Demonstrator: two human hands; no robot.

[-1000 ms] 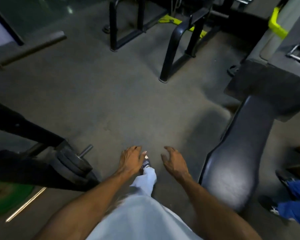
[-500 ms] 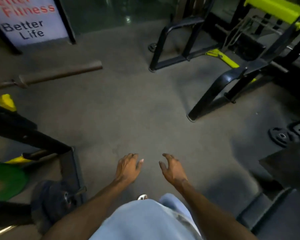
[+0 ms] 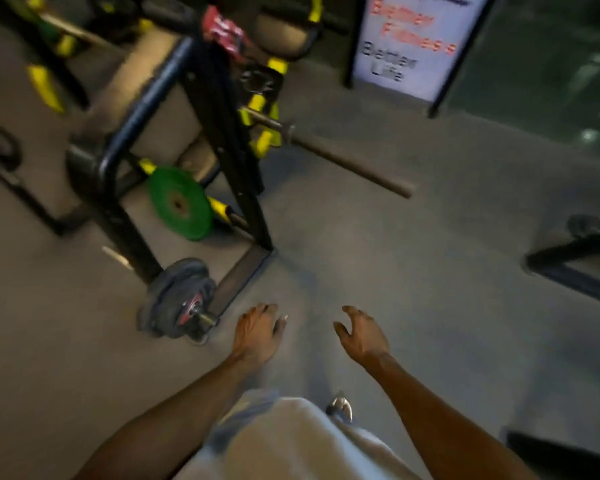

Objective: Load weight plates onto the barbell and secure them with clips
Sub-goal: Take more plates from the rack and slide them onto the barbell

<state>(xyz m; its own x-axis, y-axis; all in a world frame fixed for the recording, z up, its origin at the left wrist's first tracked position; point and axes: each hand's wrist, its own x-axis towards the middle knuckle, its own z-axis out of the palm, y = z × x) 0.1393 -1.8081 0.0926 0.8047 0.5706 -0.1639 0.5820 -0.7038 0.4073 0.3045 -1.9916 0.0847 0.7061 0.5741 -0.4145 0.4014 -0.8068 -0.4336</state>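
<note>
**View swung onto the rack: plates and bar end both in sight, nothing picked up yet**

Change vs a second ago: the head camera has panned hard left. Then it showed mostly bare floor and a bench; half a second back the bar end was only at the left edge. Now the black rack (image 3: 229, 140) sits upper-left of centre, with the "Better Fitness / Better Life" sign (image 3: 409, 46) behind it.

Task items:
- barbell sleeve (image 3: 347, 157) sticks out from the rack toward the right, bare, no plate and no clip on the visible part.
- green plate (image 3: 180, 203) hangs low inside the rack frame, on a peg.
- dark plates (image 3: 174, 299) stacked on a low peg at the rack's near foot, just left of the left hand.
- Clips: none I can identify. A red object (image 3: 222, 29) sits on top of the rack, too blurred to name.

Hands: left hand (image 3: 257, 332) and right hand (image 3: 361, 336) both out in front over the floor (image 3: 413, 258), fingers loosely spread, holding nothing, same as in the earlier frames. Left is near the dark plates but not touching.

Read: loading hasn't started; the turn looks like an approach to the plate storage. Likely next step is a reach down-left for a dark plate, then carry it well across to the sleeve. Frame is motion-blurred, so the plate count in the stack is uncertain.
</note>
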